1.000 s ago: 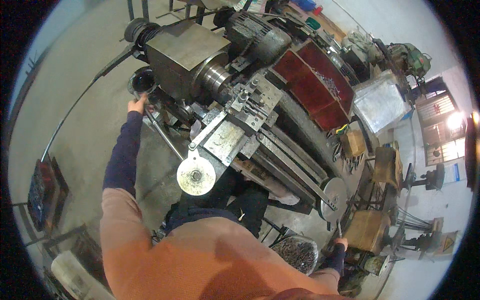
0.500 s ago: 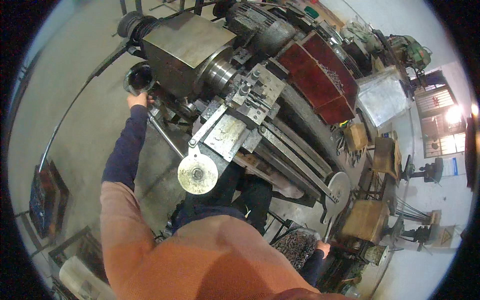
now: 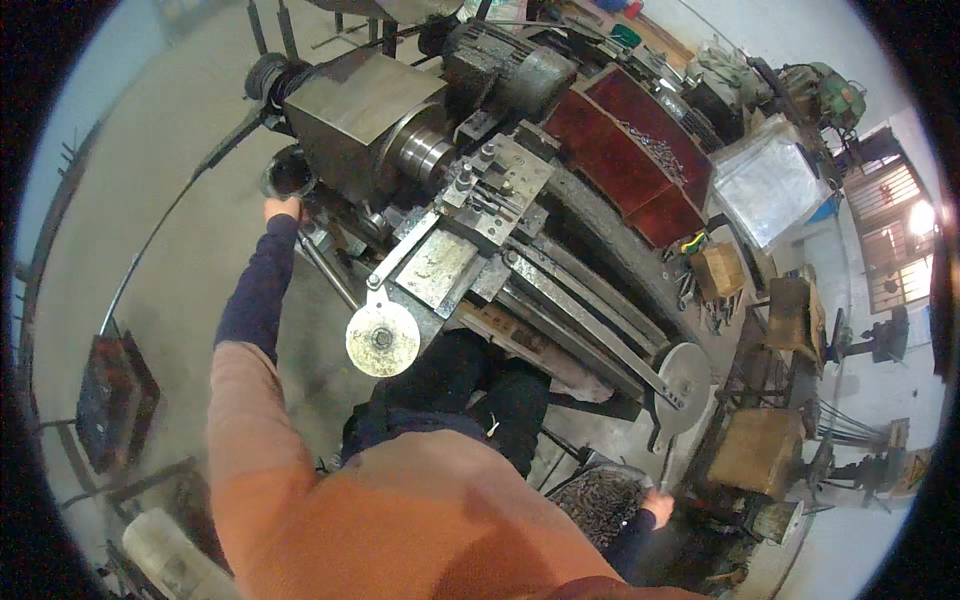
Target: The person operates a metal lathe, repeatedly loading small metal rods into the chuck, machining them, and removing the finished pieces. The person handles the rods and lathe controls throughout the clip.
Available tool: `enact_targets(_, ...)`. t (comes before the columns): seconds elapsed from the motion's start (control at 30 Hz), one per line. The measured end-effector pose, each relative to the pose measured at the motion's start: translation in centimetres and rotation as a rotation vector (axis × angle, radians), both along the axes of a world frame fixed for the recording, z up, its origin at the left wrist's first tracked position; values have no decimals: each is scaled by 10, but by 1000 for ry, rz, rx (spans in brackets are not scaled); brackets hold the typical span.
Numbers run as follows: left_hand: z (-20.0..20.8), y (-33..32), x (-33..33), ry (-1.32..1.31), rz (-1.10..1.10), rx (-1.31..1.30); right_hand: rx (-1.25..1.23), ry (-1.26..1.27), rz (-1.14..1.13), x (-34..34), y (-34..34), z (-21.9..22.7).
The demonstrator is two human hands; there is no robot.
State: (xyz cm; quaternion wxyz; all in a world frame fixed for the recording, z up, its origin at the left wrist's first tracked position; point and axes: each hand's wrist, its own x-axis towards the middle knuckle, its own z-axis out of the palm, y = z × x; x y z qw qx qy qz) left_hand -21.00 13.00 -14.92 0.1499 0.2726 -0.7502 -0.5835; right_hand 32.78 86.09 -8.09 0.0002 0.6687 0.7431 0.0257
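Judged mid-work, remainder unclear: lever (image 3: 668, 460) clasped by right hand (image 3: 657, 506), machine's (image 3: 440, 268) right end; left hand (image 3: 283, 209) at dark cup (image 3: 289, 178), finger closure indiscernible.

- The sweater (image 3: 400, 515) is coloured in 2 parts: orange over the body, navy on the forearms.
- The trousers (image 3: 515, 410) are seen as black.
- The front disc (image 3: 368, 352) is coloured cream and mottled with dark specks.
- The far disc (image 3: 688, 378) is toned plain grey.
- The long lever (image 3: 669, 458) is shown in silver-grey.
- The round housing (image 3: 290, 175) is rimmed in grey and blackened inside.
- The spindle nose (image 3: 425, 155) is ringed with bright silver bands.
- The divided box (image 3: 628, 150) is coloured dark red.
- The crumpled sheet (image 3: 765, 190) is tinted silvery white.
- The carton (image 3: 757, 452) is seen as brown.
- The floor (image 3: 170, 215) is toned grey-beige.
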Motion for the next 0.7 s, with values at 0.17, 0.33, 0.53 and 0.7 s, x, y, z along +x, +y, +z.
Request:
enact_targets(0.17,-48,-88,-30,60,-143,-710,170,-184,347,-11,117,-3)
enact_targets(0.33,-29,-77,8,-116,-131,-432,185,-122,237,5,142,-12)
enact_targets(0.53,15,-98,190,159,292,263,-10,-96,55,-18,54,7)
enact_targets(0.7,11,-83,185,142,468,255,-169,-125,-126,-19,11,13)
